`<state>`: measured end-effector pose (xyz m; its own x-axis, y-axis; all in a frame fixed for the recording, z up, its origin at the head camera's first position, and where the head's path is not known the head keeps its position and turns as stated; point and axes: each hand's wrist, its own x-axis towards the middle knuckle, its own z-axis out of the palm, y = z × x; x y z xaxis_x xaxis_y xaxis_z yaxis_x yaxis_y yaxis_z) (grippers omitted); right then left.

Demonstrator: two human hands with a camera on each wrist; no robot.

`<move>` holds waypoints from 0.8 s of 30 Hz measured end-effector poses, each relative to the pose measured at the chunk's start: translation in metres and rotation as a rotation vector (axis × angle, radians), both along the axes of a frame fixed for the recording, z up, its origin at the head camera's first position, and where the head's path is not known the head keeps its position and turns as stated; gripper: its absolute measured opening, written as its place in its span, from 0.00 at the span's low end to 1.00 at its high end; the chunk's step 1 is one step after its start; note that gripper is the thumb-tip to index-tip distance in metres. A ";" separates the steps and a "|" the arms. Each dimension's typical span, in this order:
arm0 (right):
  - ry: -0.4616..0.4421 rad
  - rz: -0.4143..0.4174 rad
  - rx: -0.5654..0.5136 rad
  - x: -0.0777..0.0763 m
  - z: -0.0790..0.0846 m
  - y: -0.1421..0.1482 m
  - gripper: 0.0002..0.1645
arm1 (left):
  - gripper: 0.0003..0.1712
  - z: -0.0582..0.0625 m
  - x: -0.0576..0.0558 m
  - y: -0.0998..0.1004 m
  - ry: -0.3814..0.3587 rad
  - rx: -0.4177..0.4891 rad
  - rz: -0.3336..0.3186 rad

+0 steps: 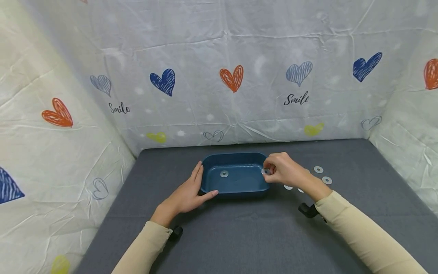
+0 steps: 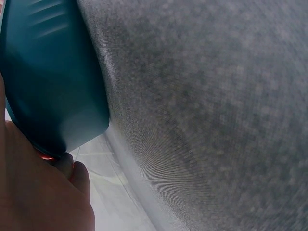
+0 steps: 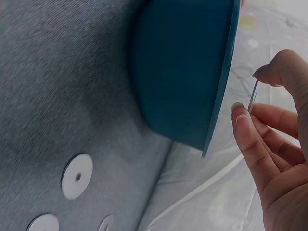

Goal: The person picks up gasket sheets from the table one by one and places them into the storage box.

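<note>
The right hand (image 1: 285,170) pinched a flat washer (image 1: 265,172) at the right rim of the blue tray (image 1: 239,185), the left hand (image 1: 187,195) rested straight-fingered against its left end, and another washer (image 1: 224,174) lay inside

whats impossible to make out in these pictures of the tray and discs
- Head view: how many loose discs there are; the right arm may cover some.
- Left wrist view: inside the tray; its outer wall hides it.
- Right wrist view: the held disc, its face turned almost edge-on; two lower discs, cut off by the bottom edge.
</note>
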<state>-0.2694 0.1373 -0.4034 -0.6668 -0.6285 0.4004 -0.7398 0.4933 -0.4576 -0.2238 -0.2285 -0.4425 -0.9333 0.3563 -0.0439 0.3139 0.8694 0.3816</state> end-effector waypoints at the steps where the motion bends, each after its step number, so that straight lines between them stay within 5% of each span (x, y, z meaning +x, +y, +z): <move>1: 0.001 0.003 0.002 0.000 0.000 -0.002 0.04 | 0.69 0.000 0.000 0.000 -0.003 0.001 0.001; 24: -0.042 0.065 0.035 -0.009 -0.003 -0.055 0.06 | 0.69 -0.002 -0.002 0.000 0.002 -0.005 0.010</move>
<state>-0.2783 0.0824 -0.4066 -0.6397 -0.6845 0.3495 -0.7513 0.4608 -0.4725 -0.2254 -0.2285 -0.4442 -0.9370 0.3466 -0.0440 0.3057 0.8743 0.3770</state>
